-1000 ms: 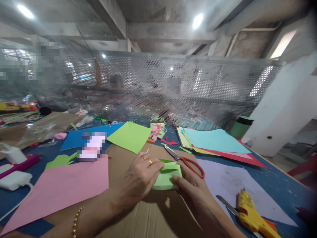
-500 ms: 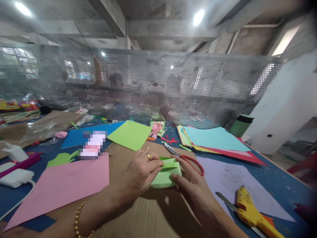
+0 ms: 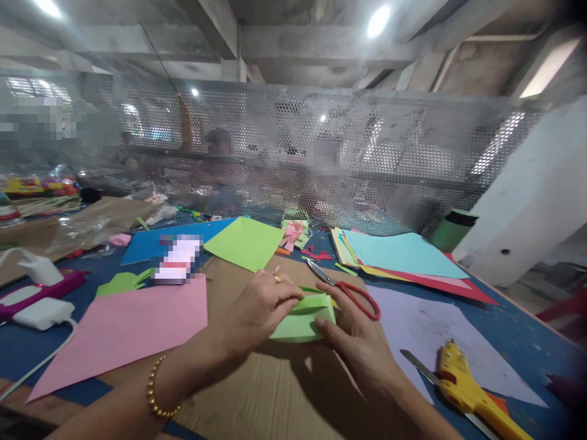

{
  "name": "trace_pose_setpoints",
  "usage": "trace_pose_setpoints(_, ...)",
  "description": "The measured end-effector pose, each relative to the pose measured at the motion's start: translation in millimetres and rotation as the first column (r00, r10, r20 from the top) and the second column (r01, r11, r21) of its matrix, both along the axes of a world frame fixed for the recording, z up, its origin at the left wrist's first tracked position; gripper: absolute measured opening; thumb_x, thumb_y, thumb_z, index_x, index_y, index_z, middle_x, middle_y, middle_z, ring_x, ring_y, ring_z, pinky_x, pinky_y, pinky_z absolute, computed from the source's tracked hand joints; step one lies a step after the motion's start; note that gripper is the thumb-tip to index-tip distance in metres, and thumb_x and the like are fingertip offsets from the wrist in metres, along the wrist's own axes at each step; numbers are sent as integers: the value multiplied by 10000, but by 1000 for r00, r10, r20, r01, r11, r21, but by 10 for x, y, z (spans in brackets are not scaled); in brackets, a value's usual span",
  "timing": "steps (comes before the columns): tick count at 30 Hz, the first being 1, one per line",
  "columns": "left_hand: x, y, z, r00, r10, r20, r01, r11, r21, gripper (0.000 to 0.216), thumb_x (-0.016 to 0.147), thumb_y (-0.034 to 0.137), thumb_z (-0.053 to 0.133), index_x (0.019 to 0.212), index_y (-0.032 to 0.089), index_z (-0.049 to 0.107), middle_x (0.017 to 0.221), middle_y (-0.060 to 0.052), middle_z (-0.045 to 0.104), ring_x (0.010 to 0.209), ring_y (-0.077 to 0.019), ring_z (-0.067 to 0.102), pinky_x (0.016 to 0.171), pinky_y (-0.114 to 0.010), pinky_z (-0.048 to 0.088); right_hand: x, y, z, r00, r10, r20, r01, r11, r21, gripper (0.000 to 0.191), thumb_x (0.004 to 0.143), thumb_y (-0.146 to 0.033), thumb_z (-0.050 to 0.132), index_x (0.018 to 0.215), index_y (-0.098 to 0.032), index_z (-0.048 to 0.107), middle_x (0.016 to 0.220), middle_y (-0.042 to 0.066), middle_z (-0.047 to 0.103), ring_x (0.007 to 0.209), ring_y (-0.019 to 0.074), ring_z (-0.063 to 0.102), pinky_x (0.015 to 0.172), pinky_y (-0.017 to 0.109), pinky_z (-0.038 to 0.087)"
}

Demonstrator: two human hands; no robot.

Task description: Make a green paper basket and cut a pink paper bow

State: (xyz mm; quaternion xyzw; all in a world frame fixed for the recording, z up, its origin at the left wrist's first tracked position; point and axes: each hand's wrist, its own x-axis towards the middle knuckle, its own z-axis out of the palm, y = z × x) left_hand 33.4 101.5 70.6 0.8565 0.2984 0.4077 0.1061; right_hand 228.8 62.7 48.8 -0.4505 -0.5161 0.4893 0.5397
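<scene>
Between my hands is a folded light-green paper piece (image 3: 300,324), shaped like a small box or bag, just above a brown cardboard sheet (image 3: 238,391). My left hand (image 3: 268,302) pinches its upper left edge between thumb and fingers. On the other side my right hand (image 3: 351,333) grips it, thumb on the near face and fingers behind. Part of the paper is hidden by my fingers. Red-handled scissors (image 3: 353,294) lie just beyond my right hand, blades pointing away to the left.
Pink paper (image 3: 132,336) lies left, lime-green paper (image 3: 245,243) ahead, and purple paper (image 3: 440,330) right under a yellow glue gun (image 3: 468,382) and a knife blade (image 3: 419,368). A stack of coloured sheets (image 3: 403,253) sits behind. A small paper basket (image 3: 296,232) stands near the mesh.
The light-green paper has tilted slightly, and my left fingers have shifted along its upper edge. My right hand keeps its grip. The whole view has moved a little.
</scene>
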Motion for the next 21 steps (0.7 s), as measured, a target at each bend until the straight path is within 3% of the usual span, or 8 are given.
trace_pose_setpoints(4, -15, 12, 38, 1000, -2, 25, 5, 993, -119, 154, 909, 135, 606, 917, 207, 742, 892, -15, 747, 839, -171, 645, 797, -344, 454, -30, -28, 29, 988, -80, 130, 66, 991, 114, 509, 712, -296, 774, 1209, -266, 669, 1071, 57, 710, 866, 247, 669, 651, 320, 568)
trace_pose_setpoints(9, -51, 26, 51, 999, -2, 54, 11, 985, -174, 146, 886, 138, 629, 883, 217, 752, 834, -9, 744, 782, -165, 652, 752, -335, 470, -49, -50, 35, 983, -51, 175, 30, 993, 118, 536, 717, -321, 758, 1240, -282, 648, 1019, 50, 717, 842, 254, 669, 646, 328, 565)
trace_pose_setpoints(16, -103, 47, 56, 999, -38, 10, 40, 977, -208, 179, 883, 127, 605, 879, 216, 761, 845, -13, 752, 766, -160, 650, 715, -316, 459, -84, -109, 149, 980, 135, 144, -130, 990, -45, 689, 737, -386, 731, 1354, -208, 480, 1107, 81, 687, 922, 239, 638, 779, 346, 526)
trace_pose_setpoints(21, -103, 28, 97, 996, -37, -78, 22, 981, -194, 214, 844, 79, 589, 862, 201, 763, 794, -14, 743, 699, -155, 622, 712, -319, 444, -90, -120, 104, 977, 134, 168, -132, 991, -19, 677, 745, -348, 713, 1368, -223, 478, 1254, 101, 637, 944, 249, 640, 763, 345, 515)
